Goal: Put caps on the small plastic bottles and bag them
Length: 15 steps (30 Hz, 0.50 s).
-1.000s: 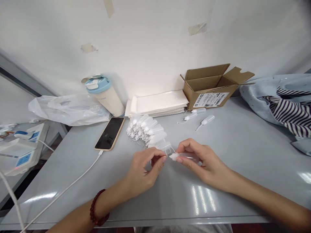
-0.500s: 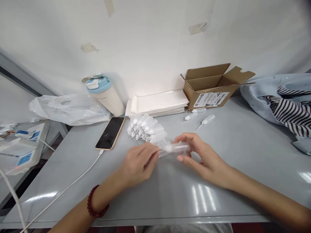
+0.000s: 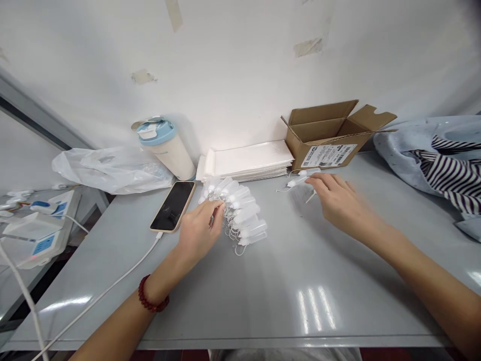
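Note:
A fanned heap of small translucent plastic bottles with white caps and thin strings (image 3: pixel 246 214) lies mid-table. My left hand (image 3: pixel 201 228) is closed in a pinch at the heap's left side; what sits between the fingertips is hidden. The frontmost bottle (image 3: pixel 254 238) has its string trailing on the table. Further right, my right hand (image 3: pixel 336 200) reaches over a few loose bottles (image 3: pixel 296 180), slightly blurred. Its fingers bend down over one of them, whose thin tip (image 3: pixel 310 196) shows beneath; whether they grip it cannot be seen.
Behind the heap lies a stack of white envelope-like sleeves (image 3: pixel 250 160). An open cardboard box (image 3: pixel 328 145) stands at the back right, beside bundled striped cloth (image 3: pixel 447 165). On the left are a phone (image 3: pixel 173 206) with its cable, a tumbler (image 3: pixel 169 150) and a plastic bag (image 3: pixel 112 170).
The bottle between my hands has been let go by the right hand. My right hand has moved right and away to the loose bottles; my left hand has shifted back along the heap.

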Each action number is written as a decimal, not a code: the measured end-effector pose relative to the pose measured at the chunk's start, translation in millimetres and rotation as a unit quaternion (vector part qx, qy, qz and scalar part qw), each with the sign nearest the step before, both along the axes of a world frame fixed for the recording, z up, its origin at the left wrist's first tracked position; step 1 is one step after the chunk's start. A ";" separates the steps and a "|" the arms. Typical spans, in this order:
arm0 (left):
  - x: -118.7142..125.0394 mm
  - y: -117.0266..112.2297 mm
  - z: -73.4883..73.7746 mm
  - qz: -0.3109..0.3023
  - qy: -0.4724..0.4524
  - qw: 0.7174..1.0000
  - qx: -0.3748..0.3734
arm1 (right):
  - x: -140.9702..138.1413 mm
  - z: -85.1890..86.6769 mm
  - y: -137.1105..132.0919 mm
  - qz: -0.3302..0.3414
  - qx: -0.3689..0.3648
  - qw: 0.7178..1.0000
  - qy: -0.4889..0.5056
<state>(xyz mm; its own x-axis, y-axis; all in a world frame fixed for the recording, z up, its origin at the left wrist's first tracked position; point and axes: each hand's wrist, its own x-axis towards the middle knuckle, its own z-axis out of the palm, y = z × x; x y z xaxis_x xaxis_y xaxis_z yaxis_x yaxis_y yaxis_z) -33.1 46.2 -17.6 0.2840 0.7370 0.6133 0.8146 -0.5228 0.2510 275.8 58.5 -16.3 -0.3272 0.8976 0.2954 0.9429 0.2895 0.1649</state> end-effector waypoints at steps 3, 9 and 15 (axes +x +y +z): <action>1.0 -1.1 2.1 0.023 -0.007 1.000 -0.012 | 9.7 4.3 2.8 -0.034 -0.010 0.998 -0.042; 3.4 -1.6 7.1 0.045 -0.031 0.998 0.033 | 21.1 8.3 8.1 -0.053 -0.068 0.995 -0.046; 6.5 -6.2 8.4 0.033 -0.040 0.998 0.046 | 23.3 3.7 11.6 -0.048 -0.083 0.995 -0.041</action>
<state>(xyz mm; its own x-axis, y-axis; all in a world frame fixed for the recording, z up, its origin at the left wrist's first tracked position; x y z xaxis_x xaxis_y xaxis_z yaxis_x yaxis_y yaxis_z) -26.6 40.0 -9.3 0.1847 0.6923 0.6976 0.8268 -0.4932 0.2705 299.0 70.0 -12.7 -0.2536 0.9602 0.1167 0.9532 0.2276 0.1990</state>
